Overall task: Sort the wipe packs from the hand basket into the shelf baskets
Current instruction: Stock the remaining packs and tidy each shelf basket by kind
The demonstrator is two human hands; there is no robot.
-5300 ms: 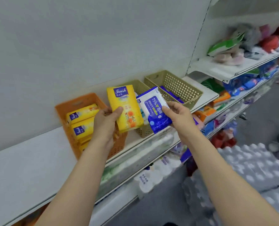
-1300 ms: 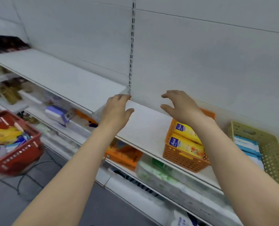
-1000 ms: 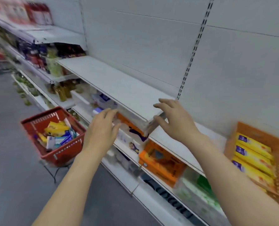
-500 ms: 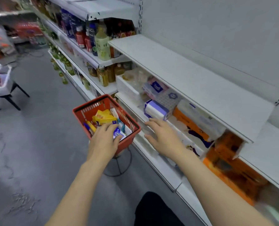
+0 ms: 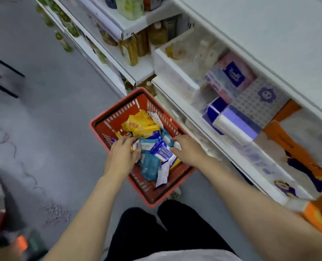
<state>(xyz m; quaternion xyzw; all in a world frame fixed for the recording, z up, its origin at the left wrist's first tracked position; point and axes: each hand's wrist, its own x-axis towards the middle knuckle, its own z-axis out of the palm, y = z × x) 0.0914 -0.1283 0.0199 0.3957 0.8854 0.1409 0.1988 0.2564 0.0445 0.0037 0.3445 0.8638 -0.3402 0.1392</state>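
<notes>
Wipe packs, soft plastic-film pouches in yellow [image 5: 144,123], teal [image 5: 150,163] and blue-and-white [image 5: 163,153], heaped loose in red slotted plastic hand basket [image 5: 107,121] on grey floor [image 5: 43,102] beside white shelving [image 5: 269,31]. Probably light, squashy, slick-skinned; best pinched across flat faces or short edges, not by sealed ends. Left hand [image 5: 121,156] down among packs, fingers curled, hold unclear. Right hand [image 5: 189,150] spread, fingertips touching blue-and-white pack, nothing clasped yet. Shelf baskets out of view.

Hand basket [image 5: 107,127] open-topped beside shelving [image 5: 177,102]
</notes>
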